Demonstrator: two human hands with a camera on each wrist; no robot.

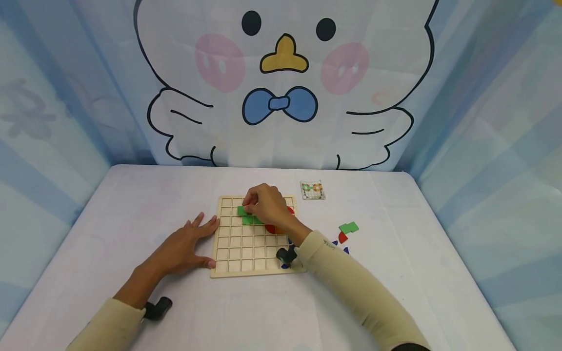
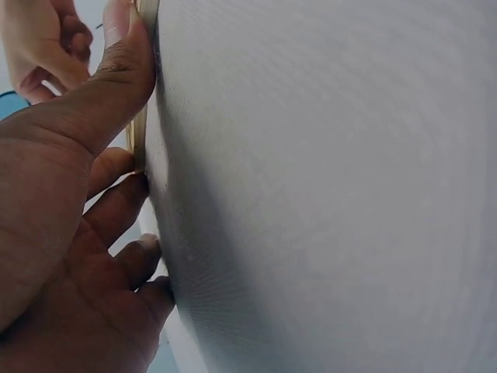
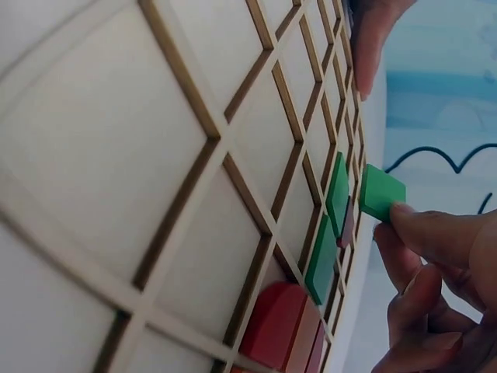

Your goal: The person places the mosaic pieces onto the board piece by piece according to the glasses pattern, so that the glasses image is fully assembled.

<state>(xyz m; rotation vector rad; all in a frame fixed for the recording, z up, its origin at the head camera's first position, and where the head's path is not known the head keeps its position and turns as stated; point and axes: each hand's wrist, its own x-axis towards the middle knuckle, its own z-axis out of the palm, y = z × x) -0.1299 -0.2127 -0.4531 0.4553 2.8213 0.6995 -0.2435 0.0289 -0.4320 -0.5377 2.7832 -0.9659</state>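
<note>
Green tile (image 3: 382,193), pinched at its edge by the right hand (image 1: 269,204): I see thumb and forefinger closed on it, the remaining fingers curled in beneath. The tile is over the far left part of the board (image 1: 235,242), a pale wooden grid of square cells; whether its lower edge touches the grid I cannot tell. Just beside it, two green pieces (image 3: 321,260) lie in cells, and next to these I note a red piece (image 1: 270,228) with a rounded edge and an orange piece (image 1: 279,230), both partly covered by the right arm. A blue piece (image 1: 285,266) lies near the board's near right corner, partly hidden from me by the right wrist camera (image 1: 286,254). The left hand (image 1: 184,247) is spread and grasps nothing; its thumb and fingers rest against the board's left edge, the thumb toward the near corner. Beyond the board's far right corner lies a small printed card (image 1: 312,190). To the right, on the white tabletop (image 1: 246,317), I find loose pieces: green (image 1: 349,227), red (image 1: 343,237) and blue (image 1: 346,250). Behind stands a pale curtain (image 1: 281,146) bearing a cartoon bird with a blue bow tie.
</note>
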